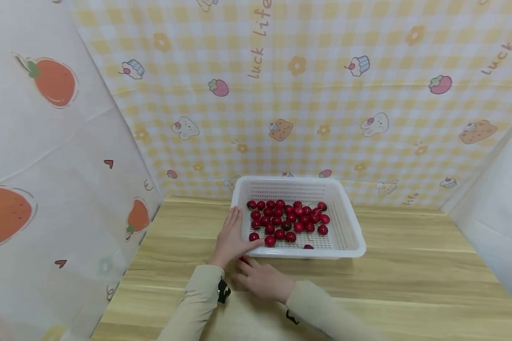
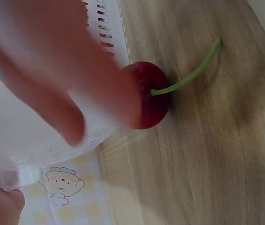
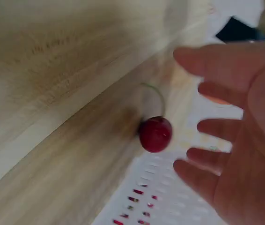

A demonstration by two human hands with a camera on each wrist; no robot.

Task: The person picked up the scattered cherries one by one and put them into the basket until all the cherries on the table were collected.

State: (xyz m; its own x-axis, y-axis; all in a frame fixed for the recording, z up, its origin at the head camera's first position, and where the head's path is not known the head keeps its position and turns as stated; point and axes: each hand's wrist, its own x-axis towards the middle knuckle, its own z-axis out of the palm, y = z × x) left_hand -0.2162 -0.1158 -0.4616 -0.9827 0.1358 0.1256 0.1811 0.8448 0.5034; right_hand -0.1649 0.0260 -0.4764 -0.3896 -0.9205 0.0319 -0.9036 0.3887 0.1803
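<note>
My left hand spans the near left corner of a white plastic basket. Its fingers lie fairly straight along the left rim, and the thumb reaches over the front rim. Beside that corner, my right hand stretches toward a loose dark red cherry with a green stem on the table. In the right wrist view its fingers are spread and stand apart from this cherry. Blurred fingers cover part of the cherry in the left wrist view; contact is unclear. Many cherries lie inside the basket.
The basket stands on a wood-grain table, close to a yellow checked backdrop cloth. A white cloth with printed fruit borders the left side, and another pale cloth the right.
</note>
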